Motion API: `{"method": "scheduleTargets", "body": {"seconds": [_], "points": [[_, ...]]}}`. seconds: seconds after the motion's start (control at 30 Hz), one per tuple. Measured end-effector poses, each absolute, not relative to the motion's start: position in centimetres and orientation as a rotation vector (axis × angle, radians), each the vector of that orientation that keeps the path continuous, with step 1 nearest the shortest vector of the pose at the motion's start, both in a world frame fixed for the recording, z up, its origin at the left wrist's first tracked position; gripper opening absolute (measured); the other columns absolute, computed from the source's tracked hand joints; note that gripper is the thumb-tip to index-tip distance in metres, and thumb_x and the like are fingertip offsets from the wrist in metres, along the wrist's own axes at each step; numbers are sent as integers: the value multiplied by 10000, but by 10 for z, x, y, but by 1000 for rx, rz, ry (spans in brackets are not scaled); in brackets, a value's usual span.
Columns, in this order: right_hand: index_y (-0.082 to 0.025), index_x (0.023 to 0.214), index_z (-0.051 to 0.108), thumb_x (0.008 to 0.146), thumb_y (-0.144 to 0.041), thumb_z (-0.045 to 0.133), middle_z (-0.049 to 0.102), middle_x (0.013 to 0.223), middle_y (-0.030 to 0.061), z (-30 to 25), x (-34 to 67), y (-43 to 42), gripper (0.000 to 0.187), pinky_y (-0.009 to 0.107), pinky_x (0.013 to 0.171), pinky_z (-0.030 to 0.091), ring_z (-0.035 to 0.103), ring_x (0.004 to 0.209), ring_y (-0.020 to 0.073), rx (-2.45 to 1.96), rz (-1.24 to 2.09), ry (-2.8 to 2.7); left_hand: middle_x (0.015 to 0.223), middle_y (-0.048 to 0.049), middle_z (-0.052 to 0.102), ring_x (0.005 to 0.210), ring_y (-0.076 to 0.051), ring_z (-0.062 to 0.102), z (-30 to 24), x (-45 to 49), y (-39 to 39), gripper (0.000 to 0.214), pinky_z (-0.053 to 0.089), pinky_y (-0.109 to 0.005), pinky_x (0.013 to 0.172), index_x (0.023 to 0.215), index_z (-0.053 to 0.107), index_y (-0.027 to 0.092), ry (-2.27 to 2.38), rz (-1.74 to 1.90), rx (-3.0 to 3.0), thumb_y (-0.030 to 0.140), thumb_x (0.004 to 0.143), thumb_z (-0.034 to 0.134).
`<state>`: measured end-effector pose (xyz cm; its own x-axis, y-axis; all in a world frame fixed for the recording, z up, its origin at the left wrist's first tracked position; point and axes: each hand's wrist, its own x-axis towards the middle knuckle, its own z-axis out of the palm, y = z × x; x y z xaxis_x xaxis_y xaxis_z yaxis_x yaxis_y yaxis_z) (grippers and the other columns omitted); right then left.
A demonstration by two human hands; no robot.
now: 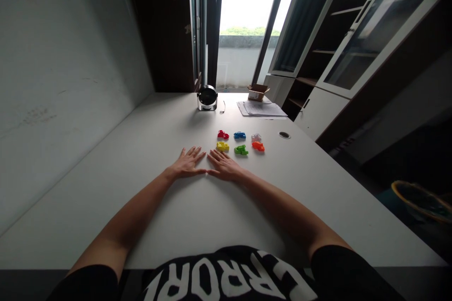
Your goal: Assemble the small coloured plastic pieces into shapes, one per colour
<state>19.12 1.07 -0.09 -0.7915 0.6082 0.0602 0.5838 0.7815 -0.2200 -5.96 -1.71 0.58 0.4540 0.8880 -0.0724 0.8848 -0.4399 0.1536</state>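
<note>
My left hand point(188, 163) lies flat on the white table point(141, 141), fingers spread and holding nothing. Beside it my right hand point(223, 166) is flat too, its thumb tip close to the left thumb. Just beyond the right fingers is a yellow toy vehicle point(222, 146). In the same near row are a green toy vehicle point(241, 150) and an orange toy vehicle point(258, 146). Behind them stand a red toy vehicle point(223, 134), a blue one point(239, 135) and a white one point(256, 137), the white one partly hidden by the orange.
A black round device on a stand point(207, 98) is at the table's far side, with a small cord point(222, 107) beside it. Papers point(263, 109) and an open cardboard box point(258, 92) lie far right. A cable hole point(284, 135) is right of the toys. A wall point(70, 80) borders the left.
</note>
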Motion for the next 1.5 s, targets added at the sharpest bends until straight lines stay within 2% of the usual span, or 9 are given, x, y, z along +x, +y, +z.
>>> {"method": "scheduleTargets", "body": {"seconds": [0.23,0.5,0.87,1.03,1.23,1.5], "points": [[-186,1621,190,952,-766,292,113,1668,101,-2,193,11,892,476,1269,119,110,1549,305,-930,287,-2844,1694,-52,78,1555,-355,78,11,-62,-17,959,37,-608,1220,1609,180,345,1502,29,2565,856,823,382],[-209,1614,230,969,-709,369,172,1660,92,-2,195,11,828,489,1264,154,156,1541,307,-912,313,-2820,1670,-69,221,1534,-344,190,9,-65,-19,924,125,-557,1230,1576,314,330,1471,149,2607,831,815,465],[-222,1581,337,981,-627,445,278,1636,92,-1,198,15,732,478,1261,187,237,1522,297,-877,311,-2786,1663,-72,244,1531,-331,205,9,-68,-18,896,151,-529,1237,1572,332,311,1425,176,2620,801,838,477],[-234,1581,335,984,-623,443,280,1635,86,-1,198,14,721,486,1259,195,240,1522,296,-874,307,-2787,1665,-70,236,1533,-327,199,9,-68,-18,885,144,-531,1238,1573,327,315,1421,180,2614,795,844,475],[-220,1604,272,961,-689,427,196,1657,92,1,198,12,811,496,1258,190,190,1531,325,-899,306,-2802,1670,-58,225,1534,-329,195,8,-67,-18,876,145,-526,1237,1574,324,320,1430,170,2619,797,851,452],[-241,1598,291,960,-678,442,209,1655,77,2,198,12,787,493,1260,189,202,1529,323,-927,303,-2795,1667,-61,233,1533,-324,202,7,-67,-17,871,151,-521,1236,1573,326,322,1432,176,2618,793,852,456]]}}
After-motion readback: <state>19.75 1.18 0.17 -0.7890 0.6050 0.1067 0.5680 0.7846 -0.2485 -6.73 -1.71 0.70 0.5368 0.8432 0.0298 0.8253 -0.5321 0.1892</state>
